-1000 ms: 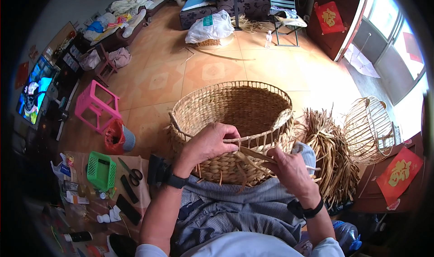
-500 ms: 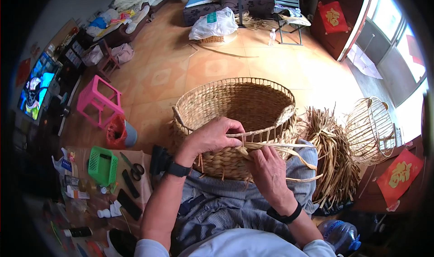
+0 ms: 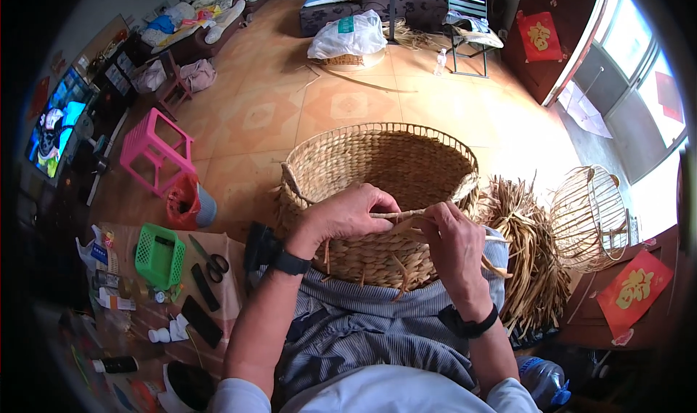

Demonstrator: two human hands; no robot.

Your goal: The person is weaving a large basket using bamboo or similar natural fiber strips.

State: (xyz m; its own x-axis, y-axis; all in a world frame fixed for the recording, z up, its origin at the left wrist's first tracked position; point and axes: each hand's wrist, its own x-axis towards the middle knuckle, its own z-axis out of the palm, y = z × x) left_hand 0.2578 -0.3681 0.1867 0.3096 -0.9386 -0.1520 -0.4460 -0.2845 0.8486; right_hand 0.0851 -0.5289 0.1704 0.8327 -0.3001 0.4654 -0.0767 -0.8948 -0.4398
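A round woven straw basket (image 3: 363, 259) rests tilted against my lap, its opening facing up and away from me. My left hand (image 3: 353, 211) is closed on the near rim, its fingers curled over the edge to the inside. Beside it on the right, my right hand (image 3: 456, 239) pinches flat straw strands against the same rim. The strand ends (image 3: 497, 269) poke out to the right from under that hand. Several short straw ends (image 3: 401, 275) stick out of the basket's outer wall. My right fingertips are partly hidden by the hand itself.
A thick bundle of dry straw (image 3: 530, 246) lies right of the basket, beside a bare wire frame (image 3: 592, 217). On the left, a low table (image 3: 236, 249) holds a green plastic basket (image 3: 160, 257), scissors (image 3: 214, 264) and small items. A pink stool (image 3: 156, 148) and bin (image 3: 192, 202) stand beyond.
My right hand has moved up and right, from below the rim onto it. The long strands that trailed right across my lap now show only short ends. My left hand stays at the rim.
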